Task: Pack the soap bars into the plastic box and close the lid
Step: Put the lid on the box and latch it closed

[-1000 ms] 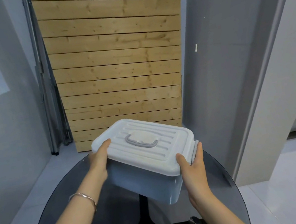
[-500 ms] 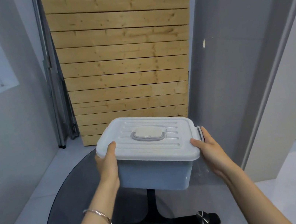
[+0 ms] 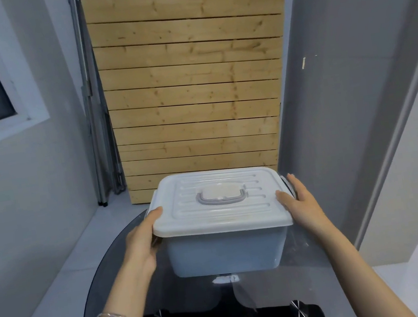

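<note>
Rigid, slick plastic box [image 3: 225, 251], lid [image 3: 217, 203] on; left hand [image 3: 140, 241] clasps its left edge, right hand [image 3: 301, 202] spread flat against right side; probably safest held under the rim.

We see soft, even, dim light, a pale glare on the glass table [image 3: 300, 278], and lines bending at the frame's edges.

No legible text, label, brand, number or sign is present. The lid [image 3: 217, 202] of the plastic box [image 3: 225, 251] carries only moulded ridges and a plain handle [image 3: 221, 197]. The slatted wooden panel [image 3: 190, 84] behind the plastic box bears no markings.
</note>
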